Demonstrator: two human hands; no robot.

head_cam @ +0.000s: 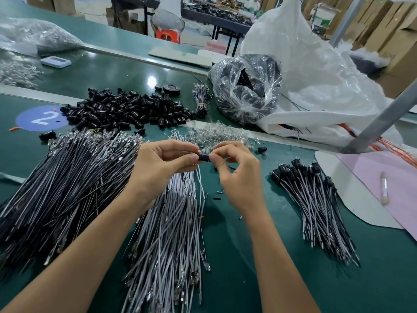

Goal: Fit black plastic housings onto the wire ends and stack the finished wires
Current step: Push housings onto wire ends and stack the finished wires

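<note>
My left hand [159,167] and my right hand [237,175] meet above the green table, both pinching one small black housing [204,157] between thumbs and fingers. A white wire [201,184] hangs down from the housing. Beneath my hands lies a pile of white wires [171,233], with a bigger pile of black wires [67,184] to the left. Loose black housings [126,110] are heaped behind them. A stack of finished wires [311,199] with black housings lies at the right.
A heap of small clear bulbs [216,134] sits just behind my hands. A clear bag of black parts [246,86] and a big white plastic bag [316,82] stand at back right. A grey metal post [383,123] slants down at right, beside a pink sheet [383,177].
</note>
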